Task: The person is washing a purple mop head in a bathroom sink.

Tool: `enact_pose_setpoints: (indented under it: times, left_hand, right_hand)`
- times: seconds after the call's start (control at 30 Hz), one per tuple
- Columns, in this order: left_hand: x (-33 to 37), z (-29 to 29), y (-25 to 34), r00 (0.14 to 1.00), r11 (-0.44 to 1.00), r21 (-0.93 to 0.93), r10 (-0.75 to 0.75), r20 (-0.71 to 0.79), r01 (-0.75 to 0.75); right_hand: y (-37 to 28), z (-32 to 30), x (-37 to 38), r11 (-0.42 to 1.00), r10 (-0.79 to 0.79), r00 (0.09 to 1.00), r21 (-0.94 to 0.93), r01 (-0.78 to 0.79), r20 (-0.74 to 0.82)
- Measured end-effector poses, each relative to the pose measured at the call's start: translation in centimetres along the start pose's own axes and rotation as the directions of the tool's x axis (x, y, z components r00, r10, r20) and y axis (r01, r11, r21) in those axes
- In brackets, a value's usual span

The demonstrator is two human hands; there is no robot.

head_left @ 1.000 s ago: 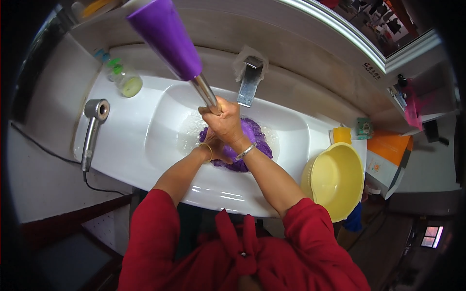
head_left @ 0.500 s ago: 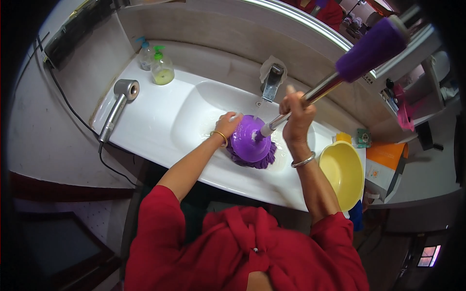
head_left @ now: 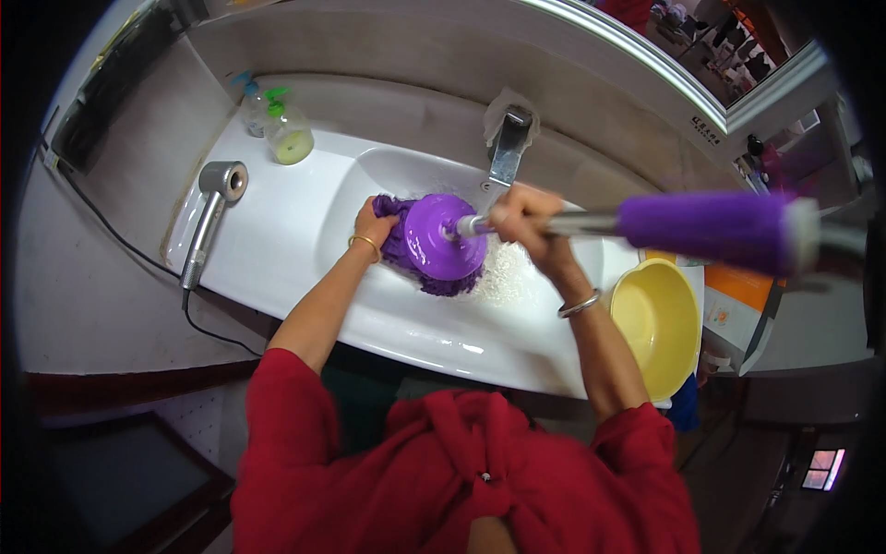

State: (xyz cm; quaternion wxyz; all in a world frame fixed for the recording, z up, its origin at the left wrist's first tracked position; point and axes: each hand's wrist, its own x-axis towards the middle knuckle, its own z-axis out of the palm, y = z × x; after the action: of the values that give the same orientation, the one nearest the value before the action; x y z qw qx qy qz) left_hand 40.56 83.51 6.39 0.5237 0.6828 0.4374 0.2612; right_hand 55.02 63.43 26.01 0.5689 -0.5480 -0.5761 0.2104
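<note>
A mop with a round purple head and dark purple strands sits in the white sink basin, just below the faucet. My left hand is closed on the strands at the head's left side. My right hand wraps round the metal pole close to the head. The pole runs out to the right, where its purple grip is blurred by motion. Foamy water lies in the basin to the right of the strands.
Two pump bottles, one with a green top, stand at the counter's back left. A grey hair dryer with a cord lies at the left end. A yellow basin and an orange-white box are at the right. A mirror is above.
The mop head has shifted left in the sink, and its pole has swung down toward the right. My left hand has moved left and now grips the strands.
</note>
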Motion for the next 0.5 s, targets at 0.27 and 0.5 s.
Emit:
enact_pose_setpoints:
  times: [0.27,0.5]
  left_hand:
    - [-2.9,1.2,4.1,0.714,0.593,0.651,-0.174,0.678,-0.474]
    - [-3.2,2.3,2.3,0.805,0.444,0.754,-0.109,0.583,-0.485]
  right_hand:
    - [4.5,2.8,-2.3,0.975,0.075,0.984,0.221,-0.037,-0.163]
    - [5.6,6.4,-1.5,0.985,0.063,0.961,0.171,-0.017,-0.269]
